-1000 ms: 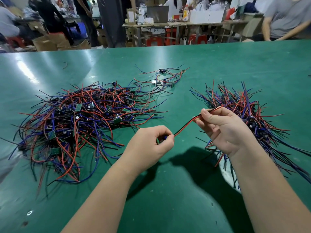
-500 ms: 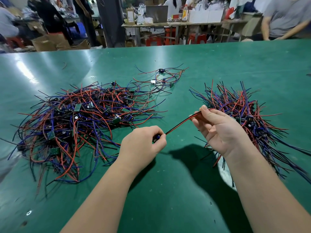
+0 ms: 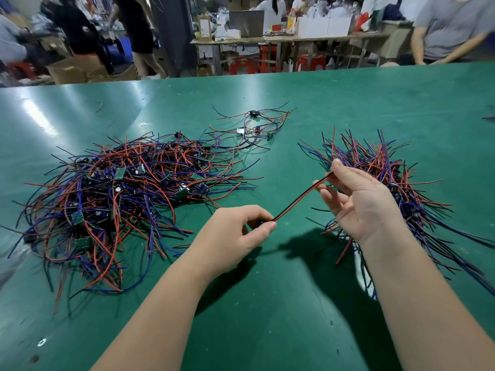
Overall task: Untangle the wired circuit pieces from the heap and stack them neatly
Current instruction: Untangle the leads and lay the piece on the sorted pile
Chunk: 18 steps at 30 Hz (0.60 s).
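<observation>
- My left hand (image 3: 235,231) is curled, pinching the lower end of a red-and-black wire pair (image 3: 300,197) between thumb and forefinger.
- My right hand (image 3: 359,202) pinches the upper end, with its other fingers loosely spread.
- The wire pair runs straight between my hands, above the green table (image 3: 267,317).
- The tangled heap (image 3: 120,199) lies to my left.
- A second pile (image 3: 375,159) lies behind and under my right hand.
- A small clump (image 3: 257,127) sits farther back, between the two.
</observation>
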### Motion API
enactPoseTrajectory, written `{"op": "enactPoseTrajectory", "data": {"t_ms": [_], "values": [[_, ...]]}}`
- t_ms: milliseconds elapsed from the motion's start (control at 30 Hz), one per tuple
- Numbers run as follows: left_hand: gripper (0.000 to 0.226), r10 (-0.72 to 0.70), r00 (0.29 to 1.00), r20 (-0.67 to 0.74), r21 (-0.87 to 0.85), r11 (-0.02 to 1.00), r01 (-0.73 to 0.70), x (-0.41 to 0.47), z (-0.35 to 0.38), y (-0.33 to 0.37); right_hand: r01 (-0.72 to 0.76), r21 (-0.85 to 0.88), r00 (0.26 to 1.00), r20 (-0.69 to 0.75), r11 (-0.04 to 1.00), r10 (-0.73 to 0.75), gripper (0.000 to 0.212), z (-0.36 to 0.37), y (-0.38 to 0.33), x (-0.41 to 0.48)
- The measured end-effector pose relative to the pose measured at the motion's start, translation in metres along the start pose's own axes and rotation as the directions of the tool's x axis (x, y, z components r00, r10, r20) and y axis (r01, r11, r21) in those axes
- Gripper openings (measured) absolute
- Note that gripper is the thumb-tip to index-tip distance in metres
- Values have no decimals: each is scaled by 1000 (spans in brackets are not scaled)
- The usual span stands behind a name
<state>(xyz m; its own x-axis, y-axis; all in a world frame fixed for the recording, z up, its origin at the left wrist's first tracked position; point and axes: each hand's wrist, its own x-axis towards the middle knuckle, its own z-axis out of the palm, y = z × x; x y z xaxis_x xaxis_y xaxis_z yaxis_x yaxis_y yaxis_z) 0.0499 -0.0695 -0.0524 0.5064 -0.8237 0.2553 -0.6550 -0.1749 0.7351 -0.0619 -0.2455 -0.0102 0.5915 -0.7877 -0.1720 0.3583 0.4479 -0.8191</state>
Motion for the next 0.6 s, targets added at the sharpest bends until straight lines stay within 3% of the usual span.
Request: {"op": "enactPoseTrajectory", "data": {"t_ms": [100,267,433,533,600], "values": [[15,14,1000,13,-13,1000,-14,-1,-2,2,-14,-21,1000,-10,1000,14,20,0,-1,1],[16,27,1000,1,242,970,-26,-1,-8,5,-114,5,993,-16,993,114,19,3,-1,1],[17,45,995,-91,335,942,-12,0,-11,5,-242,78,968,85,967,235,25,5,-3,-3],[18,75,991,-114,295,955,-38,1,-11,4,-255,90,955,179,963,236,27,4,-2,-3],[11,28,978,-207,113,994,-5,2,-11,8,-212,67,954,229,975,192,31,4,-2,-3]]}}
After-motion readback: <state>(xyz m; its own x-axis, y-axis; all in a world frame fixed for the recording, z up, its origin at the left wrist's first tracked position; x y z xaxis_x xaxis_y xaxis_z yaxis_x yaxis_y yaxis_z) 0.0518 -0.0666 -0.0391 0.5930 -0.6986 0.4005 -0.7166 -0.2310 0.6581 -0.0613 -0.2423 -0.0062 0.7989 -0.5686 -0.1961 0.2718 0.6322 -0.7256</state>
